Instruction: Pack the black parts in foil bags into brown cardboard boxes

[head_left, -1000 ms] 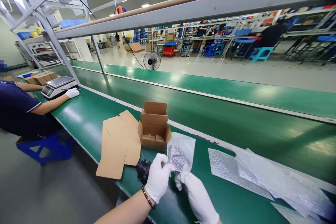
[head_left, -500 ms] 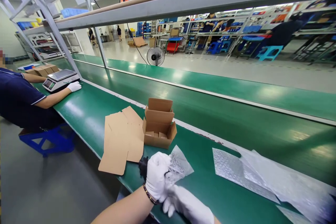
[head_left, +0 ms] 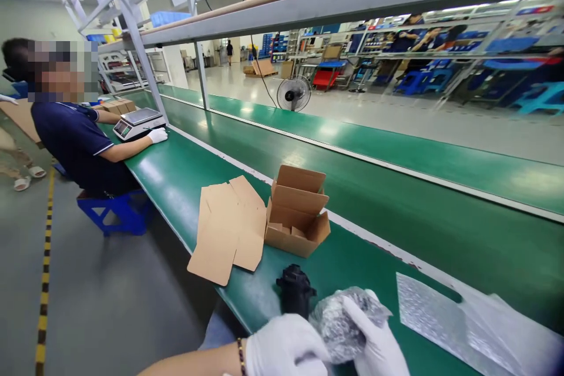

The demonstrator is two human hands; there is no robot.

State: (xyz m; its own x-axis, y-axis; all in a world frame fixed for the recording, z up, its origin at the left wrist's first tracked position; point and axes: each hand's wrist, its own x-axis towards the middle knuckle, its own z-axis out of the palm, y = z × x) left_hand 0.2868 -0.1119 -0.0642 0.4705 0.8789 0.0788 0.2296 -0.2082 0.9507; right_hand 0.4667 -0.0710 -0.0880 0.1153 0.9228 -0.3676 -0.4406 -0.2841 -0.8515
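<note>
A crumpled bundle of bubble wrap [head_left: 341, 323] is in my right hand [head_left: 381, 343], with the thumb pressed across it; what the wrap may contain cannot be seen. My left hand [head_left: 284, 349], gloved in white too, is curled closed against the bundle's left side. Its fingertips are turned out of sight, so I cannot make out what they hold. Just beyond that hand a black plastic part [head_left: 296, 291] stands upright, its lower end hidden. Farther out sits an open cardboard box [head_left: 293, 241] with folded cardboard inside.
Flat cardboard blanks [head_left: 229, 229] lie left of the box. Bubble wrap sheets [head_left: 458, 329] spread at the right on the green table [head_left: 194, 170]. A co-worker [head_left: 74, 135] sits at the left by a weighing scale [head_left: 138, 123]. A metal shelf beam [head_left: 308, 6] crosses overhead.
The view has swung left. The wrap is now gathered into a rounded bundle with my right hand around it. My hands have moved right relative to the box, and the black part shows more.
</note>
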